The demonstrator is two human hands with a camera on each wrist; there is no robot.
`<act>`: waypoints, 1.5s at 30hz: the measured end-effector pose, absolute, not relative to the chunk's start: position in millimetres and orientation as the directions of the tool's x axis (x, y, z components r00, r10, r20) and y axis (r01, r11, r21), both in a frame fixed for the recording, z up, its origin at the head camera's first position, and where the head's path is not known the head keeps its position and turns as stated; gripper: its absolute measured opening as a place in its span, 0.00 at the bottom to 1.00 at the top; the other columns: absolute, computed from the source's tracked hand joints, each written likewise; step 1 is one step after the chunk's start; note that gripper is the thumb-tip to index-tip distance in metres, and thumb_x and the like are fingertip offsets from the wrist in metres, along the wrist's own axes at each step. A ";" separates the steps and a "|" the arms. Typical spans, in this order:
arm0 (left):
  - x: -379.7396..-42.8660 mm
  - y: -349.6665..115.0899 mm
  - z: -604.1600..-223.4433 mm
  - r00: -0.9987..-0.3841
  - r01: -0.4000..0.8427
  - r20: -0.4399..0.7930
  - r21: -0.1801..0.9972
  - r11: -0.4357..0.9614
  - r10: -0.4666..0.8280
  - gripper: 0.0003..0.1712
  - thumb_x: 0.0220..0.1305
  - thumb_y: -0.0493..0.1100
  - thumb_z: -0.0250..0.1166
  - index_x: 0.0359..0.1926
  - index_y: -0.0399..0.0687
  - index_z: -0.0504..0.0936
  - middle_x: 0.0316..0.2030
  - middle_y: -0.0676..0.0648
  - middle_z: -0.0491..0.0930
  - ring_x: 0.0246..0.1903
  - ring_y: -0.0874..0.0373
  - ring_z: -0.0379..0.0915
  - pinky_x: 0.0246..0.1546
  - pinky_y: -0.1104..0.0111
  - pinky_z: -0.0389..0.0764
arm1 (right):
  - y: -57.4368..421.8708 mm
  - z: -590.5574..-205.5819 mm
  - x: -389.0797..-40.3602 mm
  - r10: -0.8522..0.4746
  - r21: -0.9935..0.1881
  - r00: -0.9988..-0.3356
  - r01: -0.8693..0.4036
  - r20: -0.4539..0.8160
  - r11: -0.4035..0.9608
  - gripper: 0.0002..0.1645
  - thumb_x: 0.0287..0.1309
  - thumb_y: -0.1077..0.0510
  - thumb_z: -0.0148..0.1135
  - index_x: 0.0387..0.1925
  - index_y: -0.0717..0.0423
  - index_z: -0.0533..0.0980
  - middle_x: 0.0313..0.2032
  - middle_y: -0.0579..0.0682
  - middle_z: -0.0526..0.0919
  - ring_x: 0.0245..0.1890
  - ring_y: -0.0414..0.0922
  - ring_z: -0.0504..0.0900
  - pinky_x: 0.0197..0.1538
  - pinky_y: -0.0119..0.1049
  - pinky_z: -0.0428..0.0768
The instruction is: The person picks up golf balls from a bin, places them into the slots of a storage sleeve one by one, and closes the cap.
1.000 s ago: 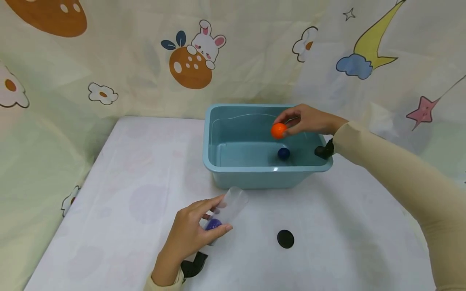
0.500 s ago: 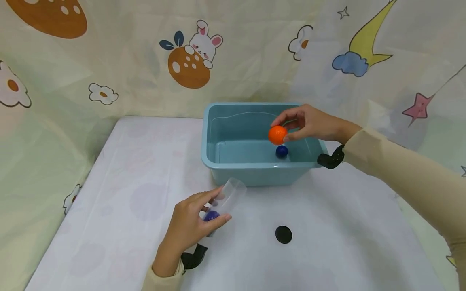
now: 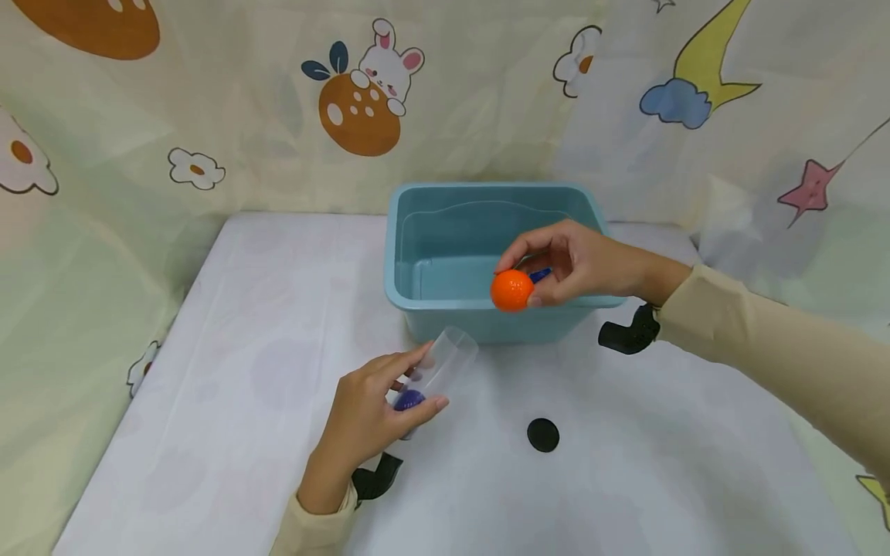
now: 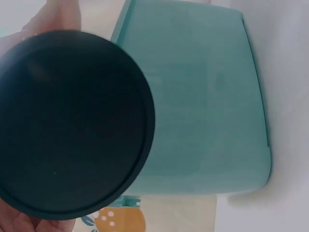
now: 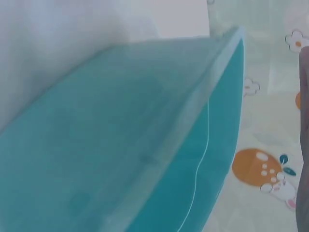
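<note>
My left hand [image 3: 368, 400] holds a clear plastic tube [image 3: 453, 357] tilted, its open end up and to the right. A purple-blue ball [image 3: 409, 399] sits low inside it. In the left wrist view the tube's black round base [image 4: 72, 123] hides much of the hand. My right hand [image 3: 587, 259] pinches an orange ball [image 3: 512, 290] between thumb and fingertips, over the front rim of a teal plastic bin [image 3: 466, 320]. Behind those fingers a dark blue ball [image 3: 540, 274] in the bin is partly hidden. Only a strip of the right hand shows in the right wrist view.
A flat black disc [image 3: 543, 435] lies on the white-covered table [image 3: 278, 324], in front of the bin. Behind hangs a printed cloth backdrop [image 3: 487, 100]. Black wrist mounts [image 3: 629, 332] stick out beside both hands.
My right hand has carried the orange ball from over the bin's inside toward me, to its front rim. My left hand keeps the tube in nearly the same place.
</note>
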State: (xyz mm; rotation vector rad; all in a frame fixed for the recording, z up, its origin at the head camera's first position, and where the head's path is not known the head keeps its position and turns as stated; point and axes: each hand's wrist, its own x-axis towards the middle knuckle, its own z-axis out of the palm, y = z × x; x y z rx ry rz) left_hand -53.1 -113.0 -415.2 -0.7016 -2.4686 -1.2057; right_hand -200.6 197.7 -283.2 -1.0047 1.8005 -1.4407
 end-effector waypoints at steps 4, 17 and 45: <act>-55.4 -111.1 -413.2 -0.822 0.566 0.482 0.640 0.520 0.302 0.39 0.54 0.47 0.86 0.67 0.44 0.85 0.45 0.48 0.91 0.37 0.55 0.88 0.36 0.69 0.90 | 194.9 -286.6 -193.2 -0.863 -0.976 -0.504 -0.182 -0.013 0.121 0.23 0.60 0.77 0.64 0.57 0.68 0.82 0.54 0.55 0.85 0.53 0.52 0.86 0.50 0.41 0.91; -58.7 -104.4 -409.8 -0.799 0.600 0.500 0.632 0.490 0.334 0.39 0.54 0.47 0.86 0.67 0.44 0.86 0.45 0.48 0.91 0.36 0.58 0.86 0.37 0.70 0.90 | 182.3 -310.8 -177.5 -0.850 -0.955 -0.520 -0.203 -0.080 0.214 0.22 0.60 0.71 0.69 0.57 0.69 0.81 0.55 0.59 0.84 0.57 0.56 0.84 0.54 0.46 0.90; -52.4 -101.6 -418.1 -0.826 0.563 0.458 0.640 0.522 0.330 0.39 0.53 0.48 0.86 0.66 0.46 0.86 0.48 0.47 0.91 0.35 0.59 0.87 0.36 0.70 0.89 | 183.9 -314.2 -180.4 -0.853 -0.940 -0.520 -0.272 -0.037 0.206 0.22 0.63 0.69 0.75 0.58 0.69 0.82 0.55 0.62 0.86 0.56 0.53 0.87 0.59 0.48 0.88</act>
